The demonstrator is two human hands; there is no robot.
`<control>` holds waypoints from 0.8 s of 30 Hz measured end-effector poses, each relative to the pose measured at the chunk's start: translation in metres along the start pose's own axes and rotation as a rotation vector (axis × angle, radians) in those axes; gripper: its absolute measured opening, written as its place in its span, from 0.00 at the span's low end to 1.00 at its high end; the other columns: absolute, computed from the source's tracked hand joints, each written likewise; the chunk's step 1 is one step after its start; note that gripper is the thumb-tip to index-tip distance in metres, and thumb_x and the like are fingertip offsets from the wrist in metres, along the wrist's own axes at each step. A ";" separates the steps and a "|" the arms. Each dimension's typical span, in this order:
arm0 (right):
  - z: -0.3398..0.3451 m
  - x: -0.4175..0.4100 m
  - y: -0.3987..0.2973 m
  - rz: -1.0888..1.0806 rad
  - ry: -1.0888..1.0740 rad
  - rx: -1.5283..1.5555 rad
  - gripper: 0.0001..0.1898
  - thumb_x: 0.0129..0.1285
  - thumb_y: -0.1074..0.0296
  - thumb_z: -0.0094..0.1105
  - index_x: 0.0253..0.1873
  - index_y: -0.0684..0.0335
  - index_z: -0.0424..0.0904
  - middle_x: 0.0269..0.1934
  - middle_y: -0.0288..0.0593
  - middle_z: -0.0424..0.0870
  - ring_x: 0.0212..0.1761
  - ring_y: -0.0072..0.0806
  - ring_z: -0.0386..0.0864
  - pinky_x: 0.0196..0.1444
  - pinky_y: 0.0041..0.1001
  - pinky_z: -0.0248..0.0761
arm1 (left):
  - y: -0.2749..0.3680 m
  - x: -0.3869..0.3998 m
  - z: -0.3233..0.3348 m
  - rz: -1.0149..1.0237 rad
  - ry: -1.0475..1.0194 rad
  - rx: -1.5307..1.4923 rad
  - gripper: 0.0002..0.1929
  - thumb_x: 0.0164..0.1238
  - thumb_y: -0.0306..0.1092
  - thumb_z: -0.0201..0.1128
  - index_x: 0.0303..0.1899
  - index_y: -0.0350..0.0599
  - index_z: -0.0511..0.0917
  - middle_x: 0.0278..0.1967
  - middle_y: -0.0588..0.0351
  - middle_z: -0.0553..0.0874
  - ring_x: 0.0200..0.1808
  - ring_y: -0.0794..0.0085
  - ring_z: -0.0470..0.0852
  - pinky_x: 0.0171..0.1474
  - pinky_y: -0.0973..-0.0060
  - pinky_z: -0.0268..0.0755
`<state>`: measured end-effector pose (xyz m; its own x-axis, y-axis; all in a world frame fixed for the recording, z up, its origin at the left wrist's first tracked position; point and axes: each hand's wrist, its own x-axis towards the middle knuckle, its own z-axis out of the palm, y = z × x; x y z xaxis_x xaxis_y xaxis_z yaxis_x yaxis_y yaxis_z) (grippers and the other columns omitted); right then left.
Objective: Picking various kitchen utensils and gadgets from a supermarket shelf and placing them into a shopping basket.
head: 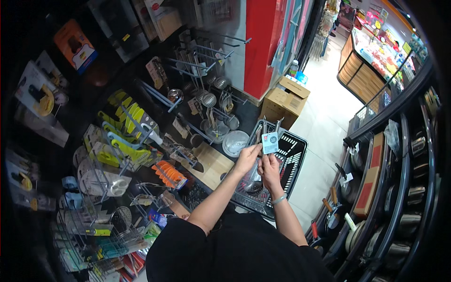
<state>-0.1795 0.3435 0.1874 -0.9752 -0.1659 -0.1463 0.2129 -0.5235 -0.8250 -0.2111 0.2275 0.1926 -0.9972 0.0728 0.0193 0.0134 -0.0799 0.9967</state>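
Note:
My left hand (247,159) and my right hand (270,172) are close together over a black plastic shopping basket (298,165). Between them they hold a slim metal kitchen utensil with a pale blue hang tag (270,142) that bears writing. My right fingers grip it just below the tag, while my left fingertips pinch at the tag's lower left edge. Bare metal ends (280,122) rise beyond the tag; the utensil's exact kind cannot be told. Below my hands, a shiny rounded metal utensil head (253,187) shows in the basket, partly hidden by my arms.
At left, a display of hooks carries skimmers (208,99), yellow-green utensils (132,116) and orange items (169,174). A wooden board (208,164) lies beside the basket. Ahead stands a cardboard box (285,102). Shelves of pans (356,232) line the right, past a tiled floor (317,141).

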 end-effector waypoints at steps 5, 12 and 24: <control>0.011 0.000 0.015 -0.043 -0.071 -0.058 0.11 0.74 0.63 0.43 0.50 0.64 0.70 0.30 0.37 0.78 0.24 0.21 0.75 0.26 0.21 0.71 | 0.022 -0.018 -0.011 -0.164 -0.066 -0.137 0.14 0.75 0.41 0.50 0.45 0.37 0.75 0.28 0.62 0.78 0.20 0.85 0.74 0.19 0.83 0.66; 0.014 0.001 0.002 -0.171 0.119 0.001 0.17 0.75 0.59 0.38 0.57 0.66 0.67 0.49 0.50 0.81 0.51 0.34 0.80 0.53 0.31 0.74 | 0.031 0.005 -0.018 0.091 0.268 -0.198 0.11 0.76 0.38 0.45 0.46 0.39 0.69 0.28 0.58 0.77 0.26 0.76 0.80 0.33 0.79 0.74; -0.011 -0.032 -0.050 -0.526 0.420 0.284 0.14 0.76 0.60 0.39 0.49 0.67 0.68 0.19 0.28 0.56 0.20 0.14 0.53 0.24 0.19 0.53 | 0.064 0.089 -0.055 0.275 0.559 -0.098 0.07 0.72 0.34 0.54 0.41 0.41 0.74 0.21 0.66 0.70 0.20 0.85 0.67 0.22 0.82 0.59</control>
<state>-0.1601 0.3842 0.2271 -0.8815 0.4720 -0.0142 -0.3381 -0.6518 -0.6789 -0.3027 0.1745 0.2536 -0.8465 -0.4921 0.2029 0.2940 -0.1144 0.9489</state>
